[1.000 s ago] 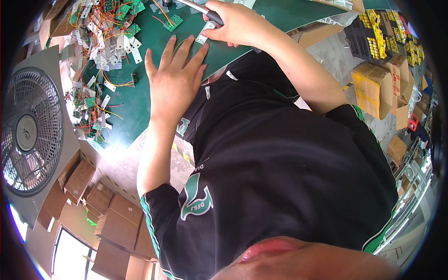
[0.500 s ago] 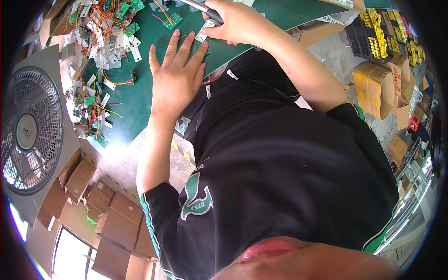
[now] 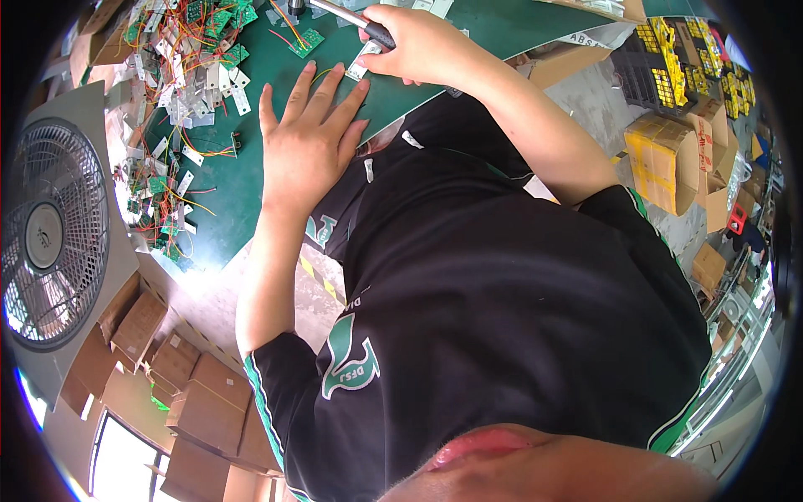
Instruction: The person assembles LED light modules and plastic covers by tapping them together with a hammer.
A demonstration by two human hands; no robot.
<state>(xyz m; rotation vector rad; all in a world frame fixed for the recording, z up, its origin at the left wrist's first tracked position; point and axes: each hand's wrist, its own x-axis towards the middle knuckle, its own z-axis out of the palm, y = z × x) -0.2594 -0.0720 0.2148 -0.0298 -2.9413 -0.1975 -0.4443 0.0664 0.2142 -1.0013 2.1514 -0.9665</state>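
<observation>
**Dark-handled tool in the right hand, left hand spread over the green tabletop**

The slim tool (image 3: 381,34) sits in the right hand (image 3: 416,43), whose fingers are wrapped around its black and grey grip; its smooth, silvery shaft slants up and left to the upper rim of the view. Beneath that hand, by the thumb, lies a narrow pale strip (image 3: 358,69) with straight sides; whether the fingers pinch it as well, I cannot tell. The left hand (image 3: 304,151) grips nothing: palm down, fingers fanned, its index fingertip just beside the strip's lower end.

Near the shaft rests a small square green circuit board (image 3: 308,42) with thin red and yellow wires. Farther left sprawls a tangled heap (image 3: 180,75) of flat, drilled pale plates, green boards and looping wires.

The matte green tabletop (image 3: 219,188) shows between the heap and the left hand, leaving sideways room there. Its near edge runs diagonally below both hands, close to the person's dark clothing (image 3: 519,276). A grey fan (image 3: 54,234) with a round mesh grille stands beyond the left end.
</observation>
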